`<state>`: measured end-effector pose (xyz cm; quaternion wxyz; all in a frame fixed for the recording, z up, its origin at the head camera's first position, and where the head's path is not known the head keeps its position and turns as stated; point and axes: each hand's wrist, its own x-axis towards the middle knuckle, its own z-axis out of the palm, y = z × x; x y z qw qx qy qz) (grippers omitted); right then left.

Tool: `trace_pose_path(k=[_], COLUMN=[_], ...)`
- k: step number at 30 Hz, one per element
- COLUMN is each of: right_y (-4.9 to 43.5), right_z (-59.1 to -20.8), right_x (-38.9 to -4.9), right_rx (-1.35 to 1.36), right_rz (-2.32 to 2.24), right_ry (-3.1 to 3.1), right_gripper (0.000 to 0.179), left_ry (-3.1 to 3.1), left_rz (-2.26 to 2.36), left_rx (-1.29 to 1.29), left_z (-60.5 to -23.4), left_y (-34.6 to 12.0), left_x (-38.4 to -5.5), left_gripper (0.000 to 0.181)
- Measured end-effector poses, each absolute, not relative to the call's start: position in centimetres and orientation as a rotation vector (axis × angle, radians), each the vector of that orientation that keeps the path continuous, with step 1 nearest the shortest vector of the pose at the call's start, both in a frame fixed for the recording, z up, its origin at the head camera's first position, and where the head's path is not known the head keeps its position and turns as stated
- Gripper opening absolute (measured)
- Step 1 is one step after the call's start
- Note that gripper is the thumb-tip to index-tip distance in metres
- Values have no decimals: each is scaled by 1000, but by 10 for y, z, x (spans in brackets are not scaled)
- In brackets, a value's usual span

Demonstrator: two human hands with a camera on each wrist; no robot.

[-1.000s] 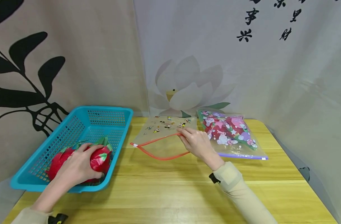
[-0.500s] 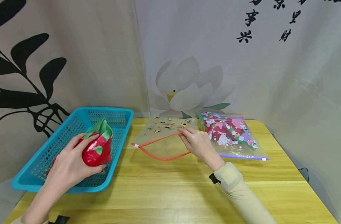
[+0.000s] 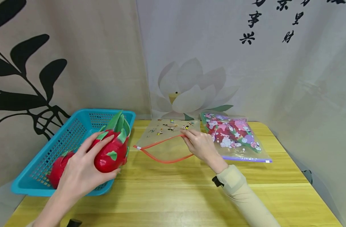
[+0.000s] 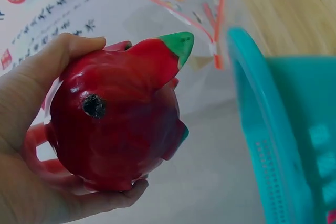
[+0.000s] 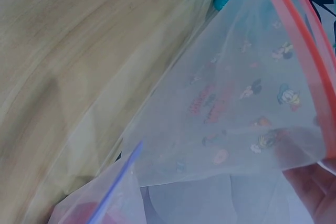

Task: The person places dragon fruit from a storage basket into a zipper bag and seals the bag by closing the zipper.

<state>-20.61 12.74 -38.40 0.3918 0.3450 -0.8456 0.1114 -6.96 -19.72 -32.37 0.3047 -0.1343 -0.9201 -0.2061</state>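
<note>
My left hand (image 3: 82,167) grips a red dragon fruit (image 3: 111,153) with green leaf tips, held up over the right rim of the blue basket (image 3: 16,188). In the left wrist view the fingers and thumb wrap round the dragon fruit (image 4: 115,124), whose dark round end faces the camera. Another dragon fruit (image 3: 59,167) lies in the basket, partly hidden by the hand. My right hand (image 3: 199,145) pinches the red-edged mouth of a clear cartoon-print zip bag (image 3: 158,140), and the mouth gapes. The right wrist view shows the bag (image 5: 236,103) stretching away from the fingers.
A second zip bag (image 3: 232,135) with a purple slider edge lies to the right, with red and green things inside. Both bags and the basket are on a wooden table (image 3: 167,189). A printed cloth (image 3: 195,37) hangs behind it.
My left hand has lifted one dragon fruit out of the basket and moved it up and right, uncovering the other. The right hand stays at the bag's mouth.
</note>
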Motion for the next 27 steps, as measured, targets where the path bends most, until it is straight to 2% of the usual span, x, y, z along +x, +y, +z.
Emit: trace_pose_path(k=[27], right_y=[127], right_z=[-386], right_x=[-205], right_rx=[859], right_rz=[277], right_ry=[-2139], right_gripper=[21], left_ry=[-2276], left_rz=[-585], left_rx=[-757], left_z=[-364], left_y=[-130], left_x=[-77], left_gripper=[91])
